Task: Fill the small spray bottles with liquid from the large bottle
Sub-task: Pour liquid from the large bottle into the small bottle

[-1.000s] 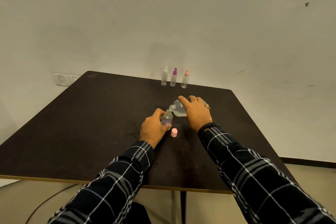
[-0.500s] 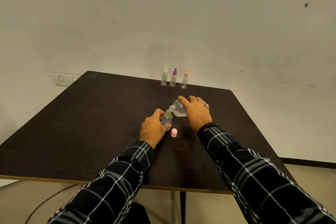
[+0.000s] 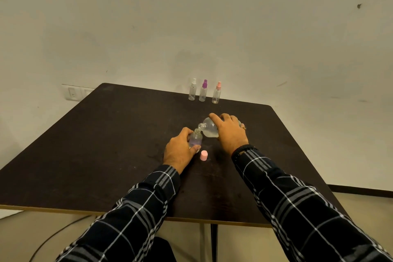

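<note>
My left hand (image 3: 180, 150) grips a small clear bottle (image 3: 195, 139), uncapped and upright on the dark table (image 3: 106, 144). My right hand (image 3: 230, 132) holds the large clear bottle (image 3: 209, 128) tipped on its side, its open neck just above the small bottle's mouth. Some liquid lies in the lower part of the large bottle. A pink cap (image 3: 203, 155) stands on the table just in front of the small bottle.
Three small spray bottles stand in a row at the table's far edge: a white-topped one (image 3: 192, 92), a purple-topped one (image 3: 203, 93) and a pink-topped one (image 3: 216, 95). A wall rises behind the table. A cable lies on the floor at the lower left.
</note>
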